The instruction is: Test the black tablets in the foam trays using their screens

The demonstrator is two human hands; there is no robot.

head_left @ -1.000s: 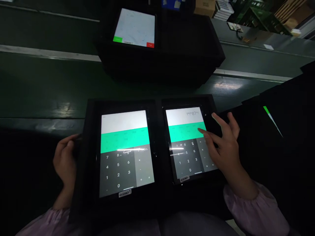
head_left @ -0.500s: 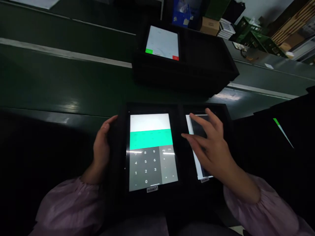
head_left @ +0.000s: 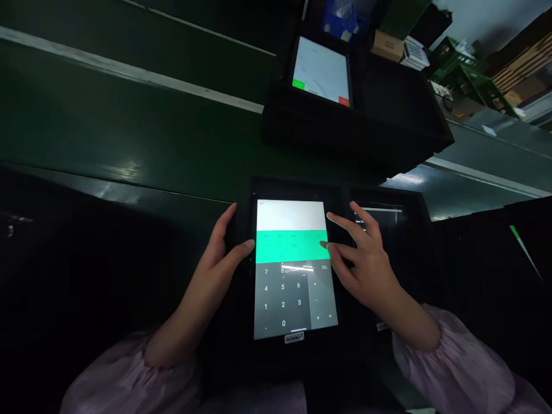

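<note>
A tablet (head_left: 282,287) lit with a calculator screen lies in front of me, with a white and green upper part and a small barcode label below. My left hand (head_left: 215,259) is at its left side, thumb tip at the edge and forefinger stretched forward, thumb and forefinger apart. My right hand (head_left: 366,259) hovers at its right edge, fingers spread, one fingertip over the green band. Whether that fingertip touches the glass I cannot tell. Under and behind my right hand lies a second tablet (head_left: 388,215), mostly dark with a light bar on top.
Beyond, a stack of black trays (head_left: 401,109) carries another lit tablet (head_left: 321,69) with green and red corners. A blue bin (head_left: 340,20), a cardboard box (head_left: 388,46) and green crates (head_left: 483,86) stand at the back right. The green bench (head_left: 129,121) runs along the left.
My right hand has moved left from the second tablet to the calculator tablet. The second screen has gone from partly white to mostly dark. My left thumb now reaches the tablet's edge. The view has shifted.
</note>
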